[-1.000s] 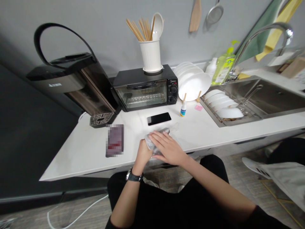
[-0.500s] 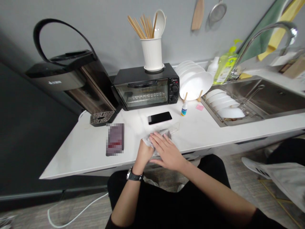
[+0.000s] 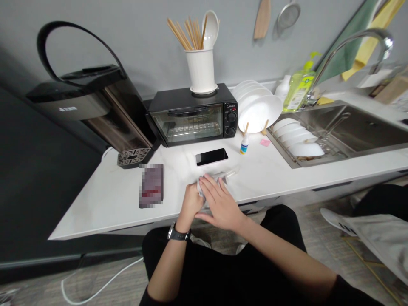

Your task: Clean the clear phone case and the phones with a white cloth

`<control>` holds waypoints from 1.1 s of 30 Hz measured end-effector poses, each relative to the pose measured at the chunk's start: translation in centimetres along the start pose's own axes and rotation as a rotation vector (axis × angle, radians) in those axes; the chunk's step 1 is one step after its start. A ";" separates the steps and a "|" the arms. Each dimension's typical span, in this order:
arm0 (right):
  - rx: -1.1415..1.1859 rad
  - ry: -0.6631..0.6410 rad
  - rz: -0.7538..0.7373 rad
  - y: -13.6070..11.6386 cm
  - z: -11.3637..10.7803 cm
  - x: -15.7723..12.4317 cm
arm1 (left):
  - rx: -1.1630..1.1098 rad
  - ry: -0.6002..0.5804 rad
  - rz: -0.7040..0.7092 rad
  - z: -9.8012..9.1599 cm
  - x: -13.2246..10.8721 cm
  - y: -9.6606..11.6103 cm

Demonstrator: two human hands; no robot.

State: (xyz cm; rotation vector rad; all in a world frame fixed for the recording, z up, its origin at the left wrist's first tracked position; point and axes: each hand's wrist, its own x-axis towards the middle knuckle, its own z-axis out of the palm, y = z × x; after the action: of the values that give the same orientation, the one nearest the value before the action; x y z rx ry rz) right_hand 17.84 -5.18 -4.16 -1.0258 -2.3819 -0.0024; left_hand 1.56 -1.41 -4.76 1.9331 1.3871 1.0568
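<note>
Your right hand shifts slightly toward your left hand, covering more of the crumpled grey sheet; the sheet appears to remain in work. Right fingers extend flat over it; whether the left grips it cannot be determined. The sheet is near the front edge of the bench. Beyond are the phone, bottle, toaster oven and grey wall.

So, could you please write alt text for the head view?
The right hand lies over a greyish wrap, partly hidden, against the left hand, near the front edge of a white counter. A black phone lies beyond them; behind it stands a small oven, with white plates and a sink to the right.
</note>
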 end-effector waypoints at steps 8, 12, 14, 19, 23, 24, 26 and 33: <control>-0.099 0.159 0.272 6.2 -2.2 -0.8 | -0.113 -0.041 -0.003 0.6 0.0 0.9; -0.058 0.091 0.187 2.4 -0.6 -0.4 | -0.055 -0.001 -0.018 0.6 0.0 0.4; -0.011 -0.001 0.029 0.5 -0.1 -0.2 | -0.017 0.023 -0.028 0.4 -0.1 0.0; -0.029 -0.028 -0.039 3.0 -1.5 -0.6 | -0.006 0.013 -0.030 0.3 -0.2 0.1; -0.111 0.127 0.234 5.9 -2.3 -1.0 | -0.102 -0.036 -0.006 0.6 -0.1 0.8; -0.119 0.158 0.281 5.6 -2.0 -1.0 | -0.113 -0.040 -0.003 0.6 -0.1 0.9; -0.093 0.155 0.262 3.8 -1.3 -0.8 | -0.092 -0.023 -0.007 0.5 -0.1 0.8; -0.022 -0.044 -0.050 2.1 -1.4 -0.6 | -0.022 0.007 -0.016 0.1 -0.3 0.2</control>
State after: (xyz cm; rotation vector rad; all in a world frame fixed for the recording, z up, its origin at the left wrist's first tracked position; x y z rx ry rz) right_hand 20.29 -4.34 -3.65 -0.9862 -2.4517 -0.0244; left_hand 1.68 -1.79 -4.73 1.9018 1.3871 1.0678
